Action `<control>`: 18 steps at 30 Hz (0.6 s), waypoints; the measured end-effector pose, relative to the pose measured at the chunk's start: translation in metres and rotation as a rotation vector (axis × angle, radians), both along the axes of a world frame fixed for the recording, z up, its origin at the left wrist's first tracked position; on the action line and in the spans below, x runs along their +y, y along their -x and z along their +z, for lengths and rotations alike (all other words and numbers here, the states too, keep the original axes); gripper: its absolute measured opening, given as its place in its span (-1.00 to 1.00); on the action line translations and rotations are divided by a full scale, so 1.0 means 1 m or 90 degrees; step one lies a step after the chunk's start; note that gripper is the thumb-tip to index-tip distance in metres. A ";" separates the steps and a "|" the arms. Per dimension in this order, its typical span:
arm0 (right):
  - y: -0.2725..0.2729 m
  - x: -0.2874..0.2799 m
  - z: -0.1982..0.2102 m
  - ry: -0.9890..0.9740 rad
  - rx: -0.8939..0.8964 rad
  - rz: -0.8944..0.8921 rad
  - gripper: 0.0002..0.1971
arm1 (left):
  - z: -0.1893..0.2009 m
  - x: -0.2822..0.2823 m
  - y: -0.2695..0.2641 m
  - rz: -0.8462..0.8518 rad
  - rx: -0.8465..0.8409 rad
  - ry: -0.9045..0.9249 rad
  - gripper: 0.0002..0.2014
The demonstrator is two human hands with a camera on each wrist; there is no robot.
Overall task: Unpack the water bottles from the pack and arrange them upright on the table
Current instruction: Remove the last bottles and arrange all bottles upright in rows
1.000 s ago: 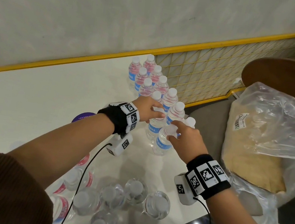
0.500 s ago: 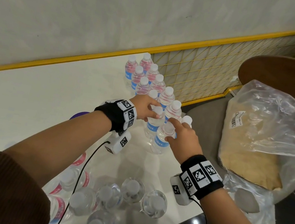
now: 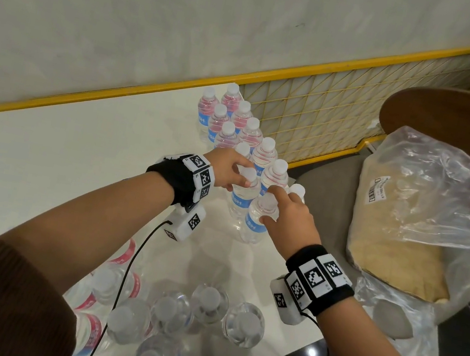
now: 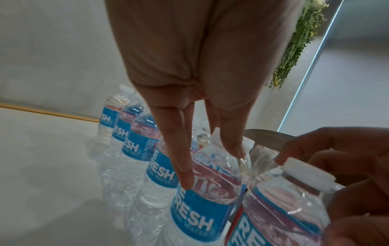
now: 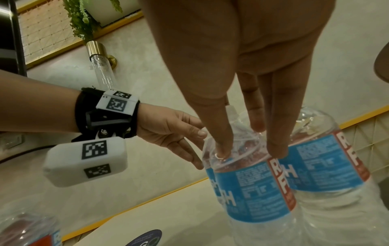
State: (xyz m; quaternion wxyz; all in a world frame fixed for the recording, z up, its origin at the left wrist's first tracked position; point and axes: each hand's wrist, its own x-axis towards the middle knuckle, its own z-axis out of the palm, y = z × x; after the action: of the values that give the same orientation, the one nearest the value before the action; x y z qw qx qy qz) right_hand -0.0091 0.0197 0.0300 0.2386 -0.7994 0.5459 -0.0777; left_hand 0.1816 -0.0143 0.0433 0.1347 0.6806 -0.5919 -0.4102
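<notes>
Bottles: a double row (image 3: 239, 122) stands upright on the bench (image 3: 57, 165); each hand's fingers grip one more. Estimated progress: half; a near cluster (image 3: 171, 317) awaits.

Left hand (image 3: 227, 170), right hand (image 3: 290, 219).

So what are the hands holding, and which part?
Each holds an upright water bottle by its top: left hand on one bottle's shoulder, right hand round the nearer bottle's neck.

Near bottles (image 3: 171, 317) partly hidden under left arm; label (image 4: 195, 214) text cut short; bag (image 3: 414, 222) contents unclear.
</notes>
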 end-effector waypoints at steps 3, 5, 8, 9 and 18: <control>0.001 -0.001 0.000 0.001 -0.001 0.001 -0.46 | 0.000 0.000 0.000 -0.002 -0.005 0.006 -0.45; 0.000 -0.001 0.001 0.000 -0.002 0.009 -0.45 | 0.000 0.000 0.000 -0.010 -0.019 0.008 -0.46; 0.002 -0.001 0.004 0.006 0.030 0.036 -0.41 | 0.005 0.000 0.000 -0.042 -0.061 -0.005 -0.44; 0.003 -0.001 0.006 0.010 0.046 0.045 -0.40 | 0.008 0.000 0.000 -0.056 -0.087 -0.008 -0.44; -0.001 0.021 0.042 -0.137 0.145 0.287 -0.70 | 0.042 0.044 0.026 -0.366 -0.283 -0.094 -0.69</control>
State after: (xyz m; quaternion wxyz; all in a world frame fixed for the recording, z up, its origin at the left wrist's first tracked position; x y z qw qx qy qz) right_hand -0.0086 0.0407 0.0719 0.2705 -0.8744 0.3827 0.1257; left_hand 0.1553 0.0299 0.0856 -0.1674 0.5667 -0.7427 -0.3150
